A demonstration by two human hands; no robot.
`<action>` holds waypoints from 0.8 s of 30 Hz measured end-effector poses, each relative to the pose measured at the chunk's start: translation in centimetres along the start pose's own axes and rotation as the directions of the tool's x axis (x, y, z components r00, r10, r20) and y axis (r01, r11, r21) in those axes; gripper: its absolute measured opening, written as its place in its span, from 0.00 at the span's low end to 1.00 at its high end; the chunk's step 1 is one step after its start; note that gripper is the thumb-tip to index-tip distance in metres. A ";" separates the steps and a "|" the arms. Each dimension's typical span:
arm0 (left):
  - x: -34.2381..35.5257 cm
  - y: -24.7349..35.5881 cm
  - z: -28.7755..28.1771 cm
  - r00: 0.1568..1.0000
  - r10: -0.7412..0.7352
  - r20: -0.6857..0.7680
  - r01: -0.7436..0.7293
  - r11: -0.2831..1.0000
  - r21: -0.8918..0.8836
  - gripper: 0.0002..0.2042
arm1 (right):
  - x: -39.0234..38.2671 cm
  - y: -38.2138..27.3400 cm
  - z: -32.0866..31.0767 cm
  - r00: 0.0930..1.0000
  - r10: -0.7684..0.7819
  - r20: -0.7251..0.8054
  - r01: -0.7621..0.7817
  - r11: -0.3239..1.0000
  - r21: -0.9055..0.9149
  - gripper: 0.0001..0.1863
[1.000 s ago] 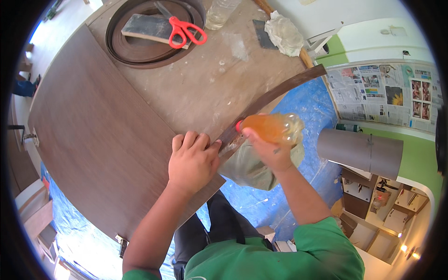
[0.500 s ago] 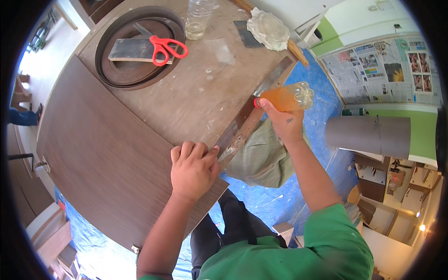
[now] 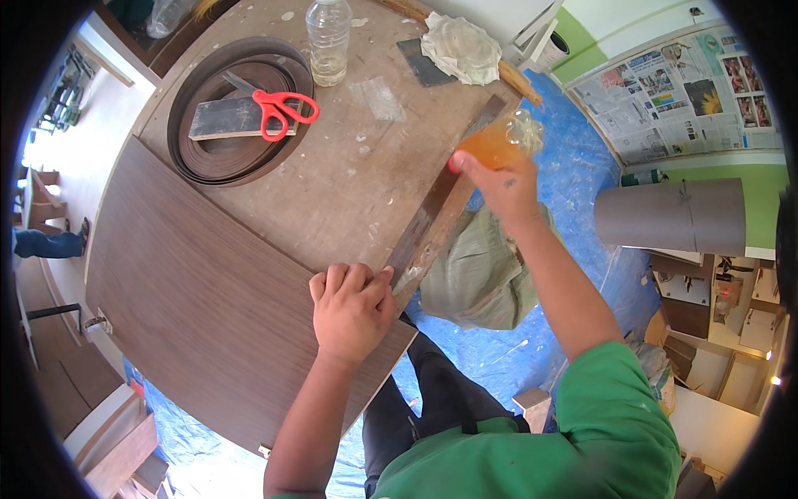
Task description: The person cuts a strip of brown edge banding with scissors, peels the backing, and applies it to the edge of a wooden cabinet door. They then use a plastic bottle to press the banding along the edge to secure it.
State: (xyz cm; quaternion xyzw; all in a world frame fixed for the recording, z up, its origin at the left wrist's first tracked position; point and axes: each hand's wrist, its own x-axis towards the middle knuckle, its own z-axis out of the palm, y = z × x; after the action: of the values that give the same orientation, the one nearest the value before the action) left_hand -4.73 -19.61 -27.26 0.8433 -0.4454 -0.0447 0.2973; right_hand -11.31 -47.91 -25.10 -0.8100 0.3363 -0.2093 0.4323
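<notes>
The left hand [image 3: 353, 309] is pressing flat, fingers spread, on the panel [image 3: 191, 291] to steady it, while the right hand [image 3: 499, 179] is gripping a tilted orange bottle [image 3: 499, 141] over the edge strip [image 3: 440, 216], seemingly squeezing onto it.

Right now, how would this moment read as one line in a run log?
left hand: flat on wood-grain panel | right hand: tilting orange-liquid bottle over edge strip | scissors: idle on coil

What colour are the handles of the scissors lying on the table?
Bright red handles on the scissors, seen clearly in the head view, resting on a dark board.
</notes>
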 end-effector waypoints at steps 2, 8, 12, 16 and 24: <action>0.0 -0.1 0.1 1.000 -0.002 -0.004 0.002 1.000 0.005 0.12 | -1.4 -0.4 0.8 0.996 -0.084 0.006 0.084 0.996 -0.010 0.11; 0.2 0.2 0.0 0.999 0.016 -0.033 -0.016 1.000 0.001 0.07 | 2.3 0.1 -0.8 1.000 0.014 0.009 -0.013 0.994 -0.107 0.13; 0.2 0.2 0.0 1.000 0.006 -0.025 -0.005 1.000 0.014 0.07 | 0.3 -0.8 0.0 0.995 -0.089 0.040 0.090 0.996 -0.015 0.13; 0.1 0.3 -0.2 0.999 0.008 -0.033 -0.007 1.000 0.003 0.07 | 1.8 -1.5 -0.9 0.998 0.057 0.013 -0.055 0.988 -0.144 0.14; -0.1 0.1 -0.1 1.000 0.011 -0.023 -0.010 1.000 0.013 0.09 | 2.6 -0.2 -0.5 1.000 -0.001 0.024 0.001 1.000 0.000 0.17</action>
State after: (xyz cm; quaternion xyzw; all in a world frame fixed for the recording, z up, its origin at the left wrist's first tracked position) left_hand -4.84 -19.53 -27.20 0.8433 -0.4467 -0.0303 0.2972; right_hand -9.76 -49.96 -24.53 -0.8128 0.3306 -0.1998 0.4361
